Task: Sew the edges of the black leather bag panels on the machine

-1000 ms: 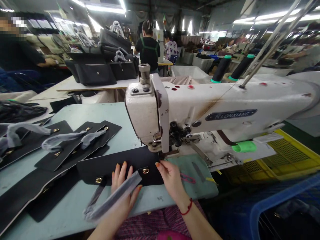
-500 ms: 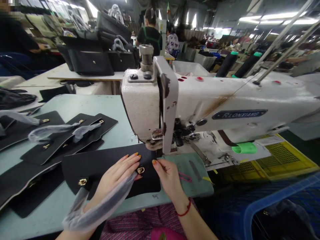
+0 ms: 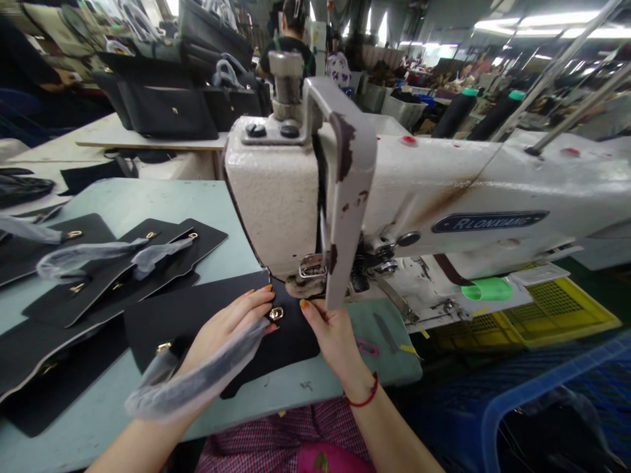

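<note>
A black bag panel (image 3: 290, 351) lies on the pale green table, its far right corner under the head of the white sewing machine (image 3: 273, 197). My left hand (image 3: 221, 338) rests flat on the panel with fingers stretched out, beside a gold-coloured metal fitting (image 3: 277, 314). Over that wrist loops a handle (image 3: 197, 387) wrapped in cloudy plastic; a second gold fitting (image 3: 164, 346) sits at its far end. My right hand (image 3: 338, 338) pinches the panel's right edge, thumb on top and the other fingers partly hidden. The machine head hides the needle.
More black panels (image 3: 123, 263) with wrapped handles lie overlapping on the left. A pink clip (image 3: 367, 347) lies right of my right hand. Blue crate (image 3: 493, 420) and yellow crates (image 3: 557, 312) stand at the right. Finished black bags (image 3: 162, 105) and a person (image 3: 290, 46) are beyond.
Both hands and the panel have shifted a little away from me, and the panel has turned slightly, its right end swinging farther off. The camera view has also shifted somewhat.
</note>
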The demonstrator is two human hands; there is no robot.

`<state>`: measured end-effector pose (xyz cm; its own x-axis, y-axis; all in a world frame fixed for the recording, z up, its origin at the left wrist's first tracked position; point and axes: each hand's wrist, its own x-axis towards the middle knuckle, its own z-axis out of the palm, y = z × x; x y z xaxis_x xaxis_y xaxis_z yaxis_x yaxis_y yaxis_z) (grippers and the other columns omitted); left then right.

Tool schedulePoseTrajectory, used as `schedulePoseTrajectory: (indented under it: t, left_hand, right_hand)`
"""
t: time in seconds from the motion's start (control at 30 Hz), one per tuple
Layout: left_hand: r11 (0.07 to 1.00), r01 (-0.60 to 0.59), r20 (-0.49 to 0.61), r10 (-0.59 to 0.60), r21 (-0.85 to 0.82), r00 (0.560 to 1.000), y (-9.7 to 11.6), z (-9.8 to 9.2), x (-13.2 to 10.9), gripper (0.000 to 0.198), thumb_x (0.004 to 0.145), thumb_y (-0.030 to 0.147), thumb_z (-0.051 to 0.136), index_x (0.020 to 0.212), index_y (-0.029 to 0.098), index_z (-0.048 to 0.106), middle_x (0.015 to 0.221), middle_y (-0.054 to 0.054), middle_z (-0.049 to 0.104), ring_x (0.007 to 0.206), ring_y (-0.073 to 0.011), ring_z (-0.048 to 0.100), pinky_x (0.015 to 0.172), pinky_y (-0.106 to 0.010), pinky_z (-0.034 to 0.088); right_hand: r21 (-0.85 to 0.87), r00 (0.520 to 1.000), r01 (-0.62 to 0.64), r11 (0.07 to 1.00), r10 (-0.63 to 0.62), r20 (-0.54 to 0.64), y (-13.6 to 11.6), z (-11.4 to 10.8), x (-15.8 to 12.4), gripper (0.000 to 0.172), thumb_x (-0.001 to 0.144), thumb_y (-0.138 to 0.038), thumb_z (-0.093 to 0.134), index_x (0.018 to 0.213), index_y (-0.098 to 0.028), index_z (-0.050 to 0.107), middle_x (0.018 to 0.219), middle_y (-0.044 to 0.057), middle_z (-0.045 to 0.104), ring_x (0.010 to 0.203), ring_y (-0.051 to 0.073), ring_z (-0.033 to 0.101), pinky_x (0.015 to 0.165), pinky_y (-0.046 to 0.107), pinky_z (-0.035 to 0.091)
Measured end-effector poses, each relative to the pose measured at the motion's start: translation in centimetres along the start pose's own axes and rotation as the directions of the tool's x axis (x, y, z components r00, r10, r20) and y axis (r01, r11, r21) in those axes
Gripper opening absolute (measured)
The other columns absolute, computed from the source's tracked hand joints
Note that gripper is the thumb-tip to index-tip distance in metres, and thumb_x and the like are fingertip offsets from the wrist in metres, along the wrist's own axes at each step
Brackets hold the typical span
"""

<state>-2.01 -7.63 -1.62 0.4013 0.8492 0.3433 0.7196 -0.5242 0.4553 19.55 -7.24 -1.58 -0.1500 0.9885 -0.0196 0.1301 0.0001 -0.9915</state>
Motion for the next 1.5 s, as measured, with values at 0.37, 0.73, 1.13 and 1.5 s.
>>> schedulePoseTrajectory:
  t: [0.37,0.73,1.13,1.5]
  left_hand:
    - [0.985,-0.118,-0.126,0.133,0.125,0.983,-2.4,0.6,-1.0,0.024,0.087,0.038,0.062,0.105,0.022,0.06,0.131,-0.008,0.062,0.123,-0.0246,0.058,0.115,-0.051,0.035]
    - [0.959,-0.241,-0.03,0.248,0.152,0.968,-3.7,0.8,-0.4,0.025,0.093,0.039,0.054,0.109,0.02,0.059,0.138,-0.007,0.058,0.127,-0.0228,0.055,0.114,-0.041,0.037]
    - [0.984,0.145,0.122,-0.132,-0.106,0.984,0.9,-4.0,1.7,0.037,0.092,0.044,0.052,0.119,0.021,0.062,0.121,-0.007,0.069,0.107,-0.0276,0.066,0.099,-0.044,0.052]
    - [0.99,0.104,0.222,-0.081,-0.095,0.972,0.3,-4.5,2.0,0.028,0.095,0.04,0.05,0.118,0.025,0.055,0.122,-0.001,0.063,0.114,-0.02,0.061,0.108,-0.038,0.042]
  right_hand:
    - [0.055,0.988,-0.128,0.99,0.122,0.09,0.4,-0.7,-4.5,0.038,0.093,-0.047,0.053,0.072,-0.016,0.054,0.063,-0.001,0.053,0.06,0.014,0.064,0.048,0.017,0.042]
    - [0.112,0.972,-0.198,0.974,0.181,0.152,0.0,-1.1,-4.7,0.045,0.088,-0.057,0.056,0.073,-0.015,0.06,0.067,0.005,0.069,0.067,0.019,0.07,0.053,0.021,0.05]
    - [0.326,0.894,-0.412,0.851,0.307,0.327,-1.1,-1.5,-3.6,0.045,0.079,-0.055,0.069,0.081,-0.01,0.067,0.082,0.012,0.075,0.063,0.014,0.07,0.048,0.016,0.049]
    - [0.395,0.869,-0.464,0.793,0.319,0.38,-0.5,-1.3,-3.4,0.047,0.075,-0.056,0.072,0.077,-0.009,0.065,0.082,0.012,0.075,0.063,0.013,0.07,0.048,0.017,0.049]
